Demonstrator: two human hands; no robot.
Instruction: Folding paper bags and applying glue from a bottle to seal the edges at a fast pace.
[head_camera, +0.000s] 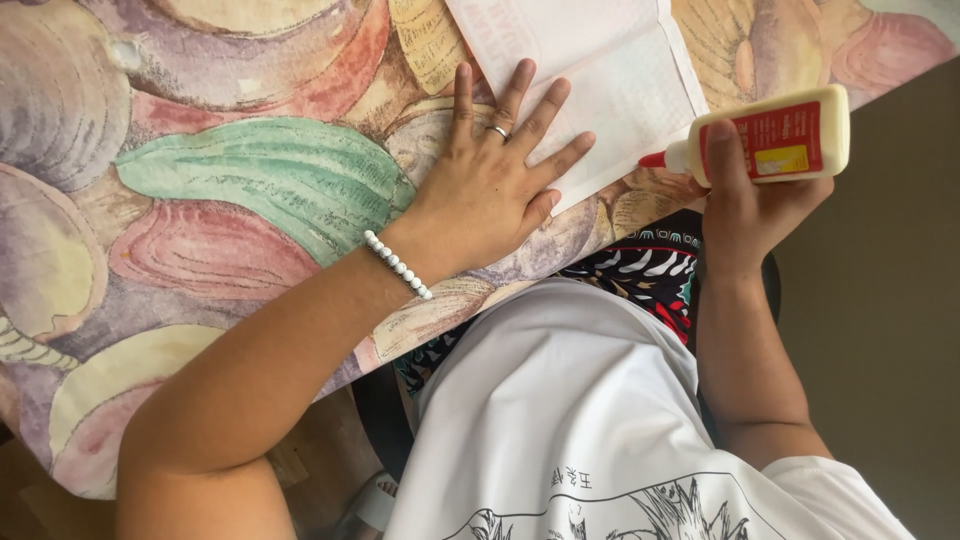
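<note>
My left hand (495, 185) lies flat with fingers spread on the near corner of a white sheet of paper (600, 70), pressing it onto a table covered by a cloth with large pastel shell shapes (250, 180). A ring is on one finger and a white bead bracelet (398, 266) circles the wrist. My right hand (745, 205) grips a cream glue bottle with a red label (775, 138), held sideways. Its red nozzle (655, 159) points left, close to the paper's right edge.
The table's edge runs diagonally from lower left to upper right. Below it are my white printed shirt (570, 400), patterned dark fabric (640, 270) on my lap, and brown floor (880, 300) at the right.
</note>
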